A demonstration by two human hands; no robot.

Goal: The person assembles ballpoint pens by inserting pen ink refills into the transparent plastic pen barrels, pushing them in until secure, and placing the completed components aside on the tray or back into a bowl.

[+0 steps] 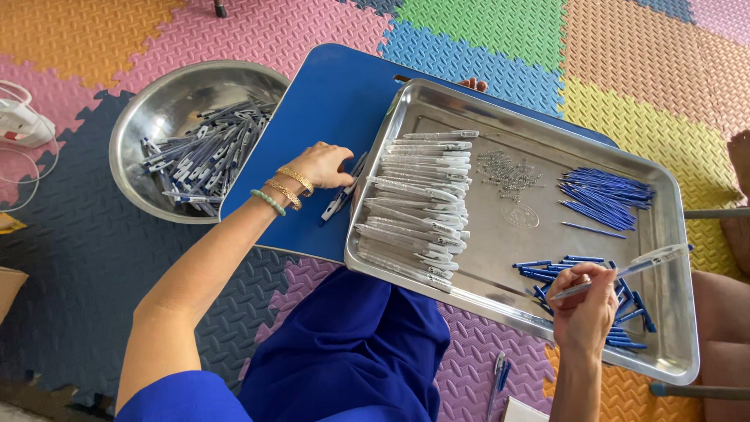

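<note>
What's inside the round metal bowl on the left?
The bowl holds a loose heap of assembled pens with clear barrels and blue parts, lying crisscross. Whatever lies beneath the heap is covered, and the blue board hides the bowl's right edge.

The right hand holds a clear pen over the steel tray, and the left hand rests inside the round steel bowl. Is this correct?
Not fully. In the head view the left hand rests on the blue board beside the round steel bowl, not inside it. The right hand does hold a clear pen over the steel tray.
</note>
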